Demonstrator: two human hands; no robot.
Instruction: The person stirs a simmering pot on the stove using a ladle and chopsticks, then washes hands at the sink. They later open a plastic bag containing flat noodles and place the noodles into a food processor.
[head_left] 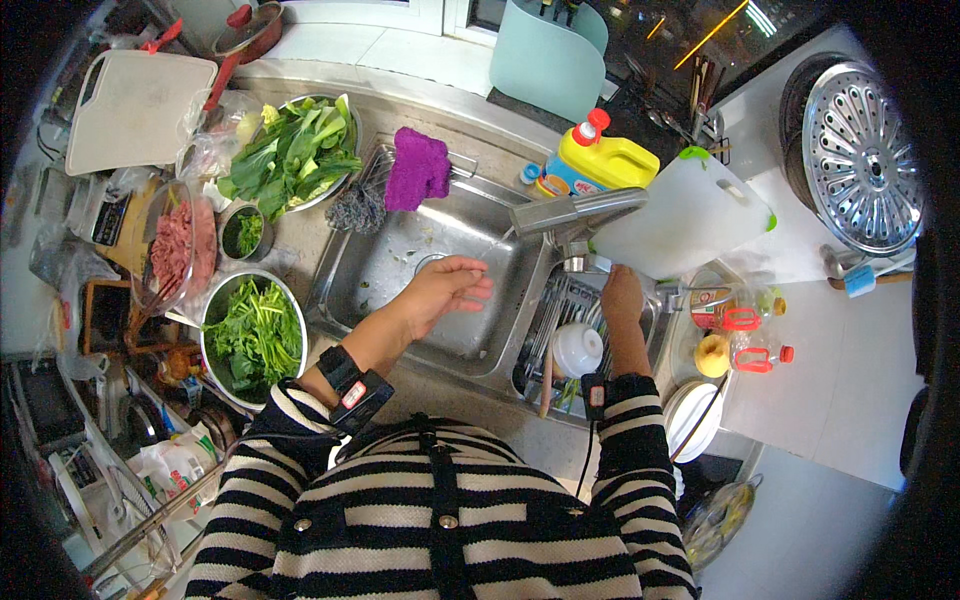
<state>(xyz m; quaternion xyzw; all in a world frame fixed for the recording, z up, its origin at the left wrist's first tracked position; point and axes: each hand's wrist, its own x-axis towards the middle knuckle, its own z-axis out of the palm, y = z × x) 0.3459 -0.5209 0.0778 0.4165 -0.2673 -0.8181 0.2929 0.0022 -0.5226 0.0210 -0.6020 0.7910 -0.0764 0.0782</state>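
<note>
My left hand point(447, 284) is held over the steel sink basin point(440, 348), its fingers loosely stretched out and nothing in them. To its right, my right hand point(622, 294) is closed close beside the base of the steel faucet point(578, 212) and the lower edge of a white cutting board point(690, 215). What its fingers hold, if anything, is hidden. Below it, a white bowl point(578, 349) sits in the rack point(545, 335) over the smaller basin. A purple cloth point(418, 168) and a dark wire scourer point(357, 208) lie at the sink's far left corner.
Left of the sink stand bowls of leafy greens point(290, 155), chopped greens point(255, 335) and raw meat point(172, 250). A yellow detergent bottle point(610, 162) stands behind the faucet. Plates point(694, 420), an apple point(712, 355) and bottles point(760, 352) are at the right.
</note>
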